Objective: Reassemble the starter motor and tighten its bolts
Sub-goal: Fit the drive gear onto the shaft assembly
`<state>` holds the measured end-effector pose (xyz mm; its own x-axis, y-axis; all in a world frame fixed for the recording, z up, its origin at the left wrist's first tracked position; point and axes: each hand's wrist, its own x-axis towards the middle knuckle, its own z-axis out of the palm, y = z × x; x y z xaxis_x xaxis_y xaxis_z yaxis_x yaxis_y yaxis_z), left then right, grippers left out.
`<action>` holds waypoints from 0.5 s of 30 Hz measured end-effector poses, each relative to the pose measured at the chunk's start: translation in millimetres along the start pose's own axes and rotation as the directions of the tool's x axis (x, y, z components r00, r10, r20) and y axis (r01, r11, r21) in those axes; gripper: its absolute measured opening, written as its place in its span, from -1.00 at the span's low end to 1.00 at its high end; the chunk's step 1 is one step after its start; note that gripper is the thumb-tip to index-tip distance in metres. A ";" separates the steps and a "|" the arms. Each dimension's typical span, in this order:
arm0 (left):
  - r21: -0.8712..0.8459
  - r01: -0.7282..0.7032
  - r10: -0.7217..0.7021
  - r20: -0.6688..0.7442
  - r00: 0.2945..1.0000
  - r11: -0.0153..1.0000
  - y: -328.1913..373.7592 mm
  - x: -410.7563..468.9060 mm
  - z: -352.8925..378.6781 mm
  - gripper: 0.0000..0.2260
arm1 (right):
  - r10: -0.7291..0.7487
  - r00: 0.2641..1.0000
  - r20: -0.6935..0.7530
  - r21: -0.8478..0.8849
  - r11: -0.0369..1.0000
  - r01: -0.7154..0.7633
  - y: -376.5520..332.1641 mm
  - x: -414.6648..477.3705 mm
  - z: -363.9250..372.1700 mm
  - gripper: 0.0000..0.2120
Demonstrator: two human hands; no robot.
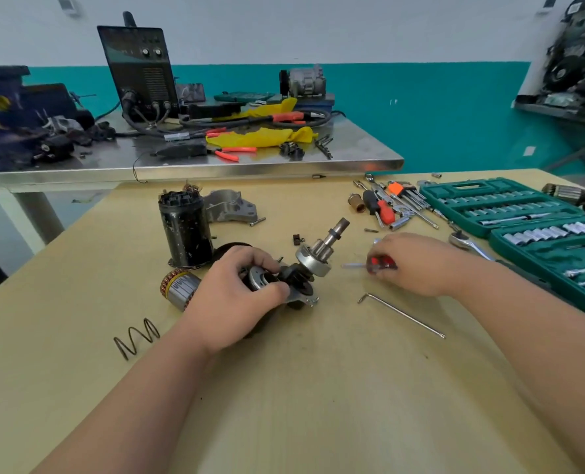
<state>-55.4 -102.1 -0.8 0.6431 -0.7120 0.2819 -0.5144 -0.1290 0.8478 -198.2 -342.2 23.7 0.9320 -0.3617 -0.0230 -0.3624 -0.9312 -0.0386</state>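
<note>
My left hand [236,295] grips the black and silver starter drive assembly [315,258] at the middle of the wooden table [318,388]; its pinion shaft points up and to the right. My right hand [417,265] holds a red-handled screwdriver [381,263] just right of the assembly, its blurred tip pointing left toward it. The copper-wound armature [178,289] lies left of my left hand. Behind it the black motor housing [185,227] stands upright, with the grey nose casting [231,206] beyond.
A coil spring [137,336] lies at the front left and a long hex key [400,314] at the right. Green socket set cases [524,213] fill the right edge, with a ratchet [465,244] and loose tools [390,203] nearby. A cluttered steel bench [216,165] stands behind.
</note>
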 end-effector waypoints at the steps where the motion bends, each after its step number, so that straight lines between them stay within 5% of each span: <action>1: -0.026 -0.004 0.004 0.020 1.000 1.000 -0.7 0.5 -1.0 -0.74 | -0.023 0.998 -0.058 0.095 0.995 0.029 -5.4 -7.3 -3.7 -0.86; 5: -0.161 0.008 0.004 0.072 0.997 0.987 -3.2 3.9 -4.6 -0.82 | -0.067 0.981 -0.182 0.338 0.933 0.127 -29.8 -40.5 -13.4 -0.87; 9: -0.208 -0.020 0.043 0.107 0.993 0.978 -3.5 3.0 -7.2 -0.76 | 0.099 0.883 -0.459 0.589 0.778 0.219 -28.6 -69.5 -20.5 -0.83; 11: -0.215 -0.016 0.038 0.098 0.994 0.977 -2.3 2.7 -6.8 -0.76 | 0.036 0.886 -0.461 0.656 0.687 0.314 -37.6 -78.5 -24.9 -0.82; 15: -0.202 0.001 0.016 0.082 0.997 0.979 0.7 2.5 -7.0 -0.76 | -0.218 0.935 -0.279 0.516 0.788 0.337 -67.1 -68.6 -19.0 -0.77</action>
<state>-50.2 -99.2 3.7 0.5863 -0.7681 0.2577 -0.3884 0.0126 0.9214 -237.7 -255.7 46.9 0.9528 -0.1481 0.2652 0.0247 -0.8325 -0.5535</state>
